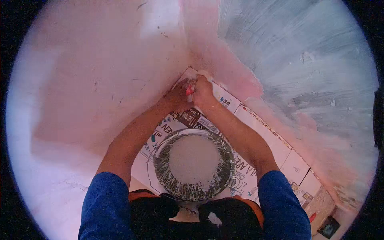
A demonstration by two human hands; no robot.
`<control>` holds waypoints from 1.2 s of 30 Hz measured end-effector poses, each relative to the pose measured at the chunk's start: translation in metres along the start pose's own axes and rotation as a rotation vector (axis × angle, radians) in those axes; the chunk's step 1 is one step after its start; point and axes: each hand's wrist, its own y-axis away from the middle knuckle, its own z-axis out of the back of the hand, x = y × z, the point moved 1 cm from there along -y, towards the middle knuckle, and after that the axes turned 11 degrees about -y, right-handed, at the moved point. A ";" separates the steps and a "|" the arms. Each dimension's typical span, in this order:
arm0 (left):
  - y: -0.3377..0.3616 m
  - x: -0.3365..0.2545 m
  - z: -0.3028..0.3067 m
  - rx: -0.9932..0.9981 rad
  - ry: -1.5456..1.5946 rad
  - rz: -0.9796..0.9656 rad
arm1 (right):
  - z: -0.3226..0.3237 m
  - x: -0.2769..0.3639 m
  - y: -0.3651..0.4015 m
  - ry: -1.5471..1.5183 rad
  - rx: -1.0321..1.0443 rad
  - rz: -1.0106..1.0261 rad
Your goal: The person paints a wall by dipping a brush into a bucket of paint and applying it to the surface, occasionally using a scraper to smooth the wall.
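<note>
Both hands are close together in front of me, low at the corner where two walls meet. My left hand (180, 96) is curled in shadow beside a small red object (190, 89), which shows between the hands with whitish stuff around it. My right hand (203, 91) is closed in a fist against it, with pale paste on the knuckles. What kind of thing the red piece is, and which hand grips it, the picture does not show clearly. Nearer my body, between my forearms, stands a dark bucket (160, 170) of pale, thick paste (194, 159), its inner wall streaked with splashes.
Printed cardboard sheets (246, 176) cover the floor under the bucket and along the right wall. The left wall (108, 80) is pinkish and smooth with small cracks. Streaky grey-white coating marks the right wall (296, 72). A small dark box (329, 227) lies at the lower right.
</note>
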 end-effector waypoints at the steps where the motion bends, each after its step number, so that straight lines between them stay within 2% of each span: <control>1: 0.000 0.001 0.006 0.054 0.120 0.058 | -0.010 0.009 0.009 -0.101 0.116 0.062; 2: 0.002 0.000 0.011 0.105 0.248 0.123 | -0.017 0.017 0.019 -0.194 0.229 0.121; 3: 0.002 -0.001 0.011 0.151 0.380 0.188 | -0.016 0.023 0.040 -0.188 0.225 0.119; 5: -0.002 0.004 0.012 0.182 0.312 0.145 | -0.010 0.031 0.082 -0.205 0.366 -0.047; 6: -0.003 0.006 0.013 0.218 0.235 0.101 | -0.008 0.026 0.076 -0.199 0.366 -0.043; 7: -0.001 -0.003 0.021 0.212 0.235 0.097 | -0.002 0.014 0.064 -0.101 0.231 -0.054; 8: 0.004 -0.014 0.029 0.240 -0.113 0.115 | 0.006 0.008 0.052 -0.008 0.093 -0.064; 9: 0.005 -0.020 0.035 0.262 -0.465 0.130 | 0.008 0.012 0.039 -0.011 0.095 -0.055; 10: 0.004 -0.020 0.035 0.261 -0.471 0.122 | 0.005 0.020 0.027 -0.018 0.116 0.017; 12: 0.006 -0.014 0.035 0.073 0.018 0.226 | 0.004 0.030 0.030 -0.037 0.130 0.081; 14: 0.009 0.005 -0.004 0.074 -0.059 0.165 | -0.006 0.051 0.079 -0.198 0.297 0.077; 15: 0.006 0.011 -0.017 0.064 -0.148 0.102 | -0.001 0.052 0.093 -0.191 0.295 0.081; 16: 0.005 0.002 0.001 0.059 -0.144 0.102 | 0.006 0.050 0.107 -0.188 0.228 0.021; 17: 0.006 -0.006 0.019 0.101 -0.128 0.172 | 0.011 0.049 0.114 -0.187 0.163 -0.039; 18: 0.006 -0.016 0.033 0.147 -0.109 0.238 | 0.019 0.044 0.100 -0.186 0.158 -0.034; 20: 0.005 -0.020 0.039 0.191 -0.139 0.228 | 0.038 0.035 0.057 0.070 0.081 0.068; 21: 0.003 -0.019 0.040 0.240 -0.176 0.228 | 0.037 0.042 0.052 0.060 0.078 0.076; 23: 0.003 -0.017 0.039 0.244 -0.176 0.217 | 0.034 0.053 0.044 -0.213 0.293 0.067; 24: 0.004 -0.017 0.037 0.238 -0.162 0.223 | 0.030 0.059 0.070 -0.231 0.339 0.024; 25: 0.003 -0.017 0.036 0.235 -0.157 0.224 | 0.031 0.062 0.094 -0.225 0.337 0.024; 27: 0.003 -0.017 0.035 0.231 -0.115 0.246 | 0.037 0.063 0.125 -0.133 0.181 0.045; 30: 0.005 -0.017 0.034 0.204 -0.133 0.229 | 0.088 0.040 0.060 0.013 0.212 0.082; 31: 0.004 -0.015 0.030 0.206 -0.141 0.231 | 0.081 0.052 0.062 0.008 0.218 0.080; 33: 0.006 -0.007 0.022 0.182 -0.074 0.222 | 0.063 0.077 0.069 -0.327 0.296 -0.040; 34: 0.012 -0.009 0.021 0.194 -0.066 0.231 | 0.063 0.077 0.087 -0.162 0.304 0.002; 35: 0.011 -0.009 0.024 0.207 -0.071 0.220 | 0.056 0.080 0.106 -0.156 0.306 -0.001; 36: 0.009 -0.007 0.028 0.213 -0.080 0.210 | 0.048 0.083 0.123 0.207 0.274 0.038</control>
